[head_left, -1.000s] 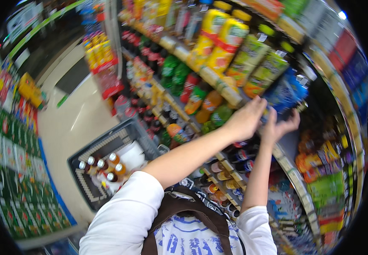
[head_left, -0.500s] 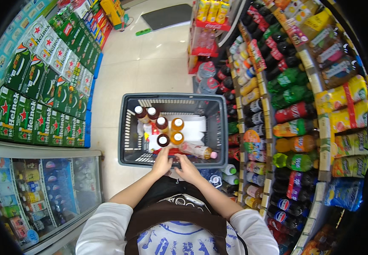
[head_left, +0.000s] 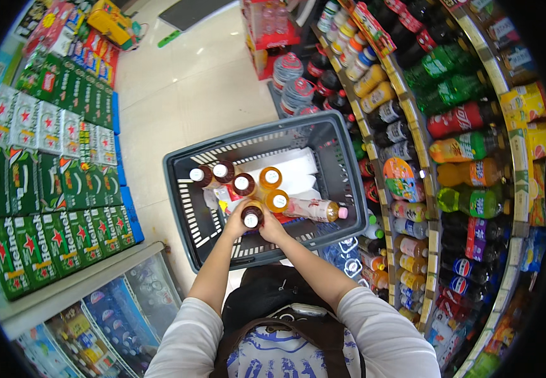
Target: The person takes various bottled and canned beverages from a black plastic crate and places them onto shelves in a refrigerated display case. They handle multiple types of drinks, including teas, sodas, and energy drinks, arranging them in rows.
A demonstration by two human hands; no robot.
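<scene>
My left hand (head_left: pixel 238 222) and my right hand (head_left: pixel 271 228) close from both sides round a dark drink bottle (head_left: pixel 252 216) with a white cap. It stands upright near the front of the grey shopping basket (head_left: pixel 222 261). Several other dark bottles with white caps, one a dark bottle (head_left: pixel 244 183) just beyond my hands, stand to the left and behind. Two amber bottles, the nearer amber bottle (head_left: pixel 277 201) beside my right hand, stand upright. A pink-capped bottle (head_left: pixel 314 208) lies on its side to the right. White packages (head_left: pixel 292 167) lie beneath the bottles.
Drink shelves (head_left: pixel 427 214) run close along the right, with large water jugs (head_left: pixel 297 93) on the floor at their far end. Stacked green beer cartons (head_left: pixel 65 233) stand on the left. Nearer, a glass-topped cooler (head_left: pixel 112 309) borders the aisle floor (head_left: pixel 178 113).
My hands have moved forward from the basket's front rim and closed round a dark bottle. In the picture, the basket and surroundings have turned and the basket looks larger.
</scene>
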